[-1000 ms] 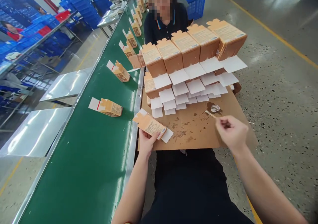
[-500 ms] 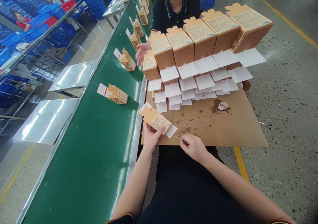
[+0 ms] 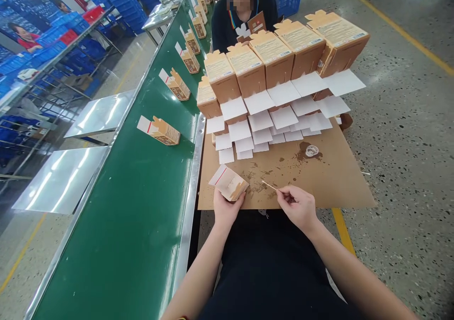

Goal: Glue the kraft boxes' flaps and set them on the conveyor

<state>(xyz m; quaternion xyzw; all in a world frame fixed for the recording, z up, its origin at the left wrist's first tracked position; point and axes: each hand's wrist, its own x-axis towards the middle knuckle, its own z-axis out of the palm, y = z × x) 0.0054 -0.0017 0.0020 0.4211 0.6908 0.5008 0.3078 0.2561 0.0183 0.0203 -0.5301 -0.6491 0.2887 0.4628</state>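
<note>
My left hand [image 3: 226, 209] holds a small tan carton [image 3: 229, 183] at the near edge of a brown cardboard sheet [image 3: 340, 178], its white flap with a red line turned up. My right hand [image 3: 297, 207] pinches a thin wooden stick [image 3: 269, 186] whose tip points toward the carton, a short way to its right. Glue stains mark the cardboard near the carton, and a small round glue pot [image 3: 311, 150] sits further back.
Rows of tan cartons [image 3: 269, 64] with white flaps lie stacked on the cardboard's far half. A green conveyor belt [image 3: 135, 206] runs along my left with several cartons [image 3: 161, 130] on it. A person in a dark shirt [image 3: 244, 17] sits opposite. Blue crates stand beyond.
My left hand has turned the carton over, so the printed face no longer shows. My right hand with the stick has moved a little to the right, off the flap.
</note>
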